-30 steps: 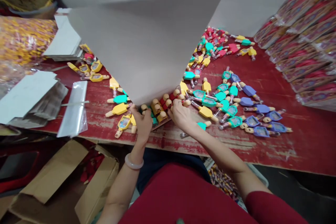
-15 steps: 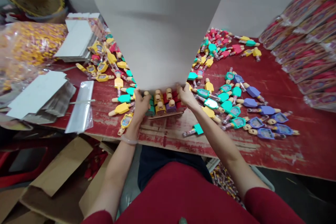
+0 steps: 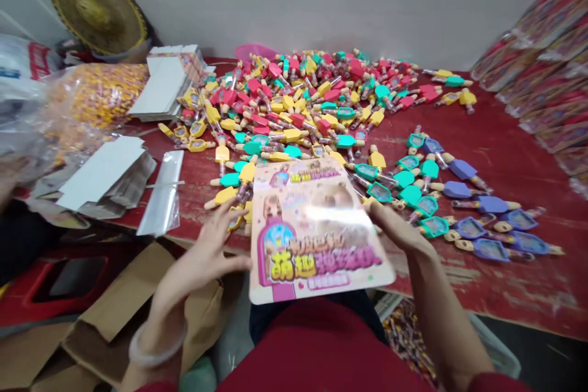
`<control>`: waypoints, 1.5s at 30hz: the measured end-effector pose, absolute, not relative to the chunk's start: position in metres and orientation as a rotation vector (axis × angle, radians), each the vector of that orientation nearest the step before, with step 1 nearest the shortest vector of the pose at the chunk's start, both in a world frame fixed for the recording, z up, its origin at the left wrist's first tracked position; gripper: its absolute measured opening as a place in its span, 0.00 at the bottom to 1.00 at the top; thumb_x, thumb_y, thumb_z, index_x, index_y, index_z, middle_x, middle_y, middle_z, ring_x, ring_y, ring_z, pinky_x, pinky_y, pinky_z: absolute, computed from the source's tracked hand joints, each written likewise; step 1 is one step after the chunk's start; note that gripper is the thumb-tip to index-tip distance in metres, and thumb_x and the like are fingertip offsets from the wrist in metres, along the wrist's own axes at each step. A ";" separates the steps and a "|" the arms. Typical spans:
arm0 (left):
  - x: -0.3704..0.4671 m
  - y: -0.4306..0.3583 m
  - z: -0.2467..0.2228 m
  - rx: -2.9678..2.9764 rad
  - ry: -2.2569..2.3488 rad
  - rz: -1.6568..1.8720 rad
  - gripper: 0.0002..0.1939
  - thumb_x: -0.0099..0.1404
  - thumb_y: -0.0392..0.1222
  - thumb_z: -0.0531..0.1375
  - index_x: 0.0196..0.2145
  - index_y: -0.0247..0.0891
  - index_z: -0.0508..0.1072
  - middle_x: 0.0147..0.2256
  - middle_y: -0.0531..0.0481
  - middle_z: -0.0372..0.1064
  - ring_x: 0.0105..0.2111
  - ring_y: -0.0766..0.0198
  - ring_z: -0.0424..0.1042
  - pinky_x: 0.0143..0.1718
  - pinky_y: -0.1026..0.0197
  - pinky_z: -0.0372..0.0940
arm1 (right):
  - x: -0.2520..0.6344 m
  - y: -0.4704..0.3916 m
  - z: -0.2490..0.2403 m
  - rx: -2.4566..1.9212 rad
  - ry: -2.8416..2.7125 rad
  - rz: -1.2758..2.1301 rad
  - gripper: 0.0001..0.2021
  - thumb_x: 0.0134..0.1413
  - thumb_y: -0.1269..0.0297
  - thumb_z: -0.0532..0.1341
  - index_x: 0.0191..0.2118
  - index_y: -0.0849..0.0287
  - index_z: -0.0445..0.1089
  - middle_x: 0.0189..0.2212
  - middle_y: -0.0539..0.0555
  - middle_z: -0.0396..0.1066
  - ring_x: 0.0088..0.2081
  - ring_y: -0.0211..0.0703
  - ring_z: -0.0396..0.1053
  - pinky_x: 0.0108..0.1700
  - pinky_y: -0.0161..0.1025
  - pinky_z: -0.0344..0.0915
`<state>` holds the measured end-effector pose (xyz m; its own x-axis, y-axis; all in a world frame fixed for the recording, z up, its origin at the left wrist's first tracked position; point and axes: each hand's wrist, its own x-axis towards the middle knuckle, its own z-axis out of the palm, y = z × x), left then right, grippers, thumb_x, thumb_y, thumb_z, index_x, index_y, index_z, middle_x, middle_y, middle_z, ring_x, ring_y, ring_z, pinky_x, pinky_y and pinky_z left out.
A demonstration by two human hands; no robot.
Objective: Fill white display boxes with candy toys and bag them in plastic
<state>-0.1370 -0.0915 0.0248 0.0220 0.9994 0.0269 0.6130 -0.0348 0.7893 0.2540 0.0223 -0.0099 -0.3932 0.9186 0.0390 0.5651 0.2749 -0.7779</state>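
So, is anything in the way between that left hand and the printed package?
Nothing visible blocks the thumb: the left hand is spread open, thumb right at the left edge of the printed package; whether touching, I can't tell. Farther up, yellow toys show in the gap between its fingers and the package.

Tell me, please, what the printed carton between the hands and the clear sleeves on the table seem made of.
Printed carton: probably glossy coated cardboard, judging by its flat, stiff panels and bright glare.
Clear sleeves: likely thin, shiny plastic film, as they look see-through with pale highlights.
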 end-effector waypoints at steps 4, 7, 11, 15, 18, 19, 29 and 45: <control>-0.127 -0.116 -0.065 1.614 1.642 0.627 0.27 0.62 0.57 0.66 0.53 0.40 0.73 0.52 0.37 0.75 0.54 0.45 0.74 0.53 0.45 0.70 | 0.258 -0.002 -0.044 -1.183 -2.448 1.351 0.10 0.59 0.58 0.63 0.41 0.58 0.73 0.37 0.55 0.76 0.39 0.49 0.73 0.41 0.42 0.70; -0.116 -0.097 -0.103 1.656 1.687 0.453 0.10 0.67 0.48 0.58 0.34 0.40 0.75 0.35 0.42 0.78 0.37 0.50 0.77 0.43 0.51 0.71 | 0.234 0.009 -0.075 -1.440 -2.566 0.915 0.04 0.54 0.70 0.62 0.37 0.59 0.70 0.37 0.58 0.75 0.38 0.49 0.72 0.40 0.41 0.66; -0.116 -0.053 -0.109 1.915 1.997 0.589 0.06 0.65 0.40 0.58 0.33 0.39 0.74 0.36 0.39 0.77 0.40 0.49 0.76 0.45 0.50 0.69 | 0.209 0.032 -0.097 -1.583 -2.488 0.370 0.10 0.61 0.72 0.57 0.46 0.63 0.70 0.41 0.63 0.75 0.41 0.51 0.71 0.41 0.40 0.63; -0.114 -0.024 -0.114 2.046 2.086 0.698 0.04 0.66 0.38 0.58 0.32 0.40 0.71 0.38 0.38 0.76 0.42 0.47 0.73 0.47 0.48 0.67 | 0.199 0.042 -0.113 -1.668 -2.362 0.079 0.12 0.67 0.70 0.51 0.47 0.68 0.69 0.40 0.68 0.74 0.40 0.52 0.70 0.41 0.42 0.62; -0.109 -0.020 -0.125 2.036 2.093 0.733 0.05 0.67 0.37 0.57 0.32 0.40 0.69 0.38 0.38 0.74 0.43 0.47 0.72 0.48 0.47 0.66 | 0.199 0.043 -0.125 -1.697 -2.325 0.097 0.11 0.67 0.70 0.50 0.43 0.66 0.70 0.38 0.67 0.75 0.38 0.52 0.69 0.40 0.42 0.60; -0.108 -0.020 -0.128 2.022 2.095 0.758 0.05 0.68 0.37 0.57 0.32 0.41 0.68 0.38 0.38 0.74 0.44 0.47 0.71 0.48 0.47 0.66 | 0.200 0.043 -0.128 -1.697 -2.307 0.134 0.11 0.67 0.70 0.50 0.42 0.65 0.70 0.37 0.67 0.75 0.38 0.51 0.69 0.40 0.42 0.60; -0.105 -0.029 -0.144 1.632 2.042 0.967 0.07 0.61 0.35 0.60 0.37 0.40 0.67 0.39 0.44 0.70 0.42 0.52 0.70 0.47 0.49 0.68 | 0.210 0.055 -0.139 -1.548 -2.161 0.507 0.02 0.56 0.68 0.58 0.36 0.56 0.66 0.36 0.59 0.76 0.37 0.50 0.72 0.37 0.39 0.62; -0.077 0.050 -0.014 2.543 1.831 0.502 0.29 0.75 0.56 0.52 0.66 0.41 0.67 0.60 0.38 0.69 0.60 0.46 0.64 0.67 0.41 0.51 | 0.231 0.054 -0.060 -1.524 -1.981 0.302 0.13 0.62 0.65 0.53 0.44 0.61 0.73 0.42 0.64 0.77 0.45 0.57 0.75 0.49 0.52 0.70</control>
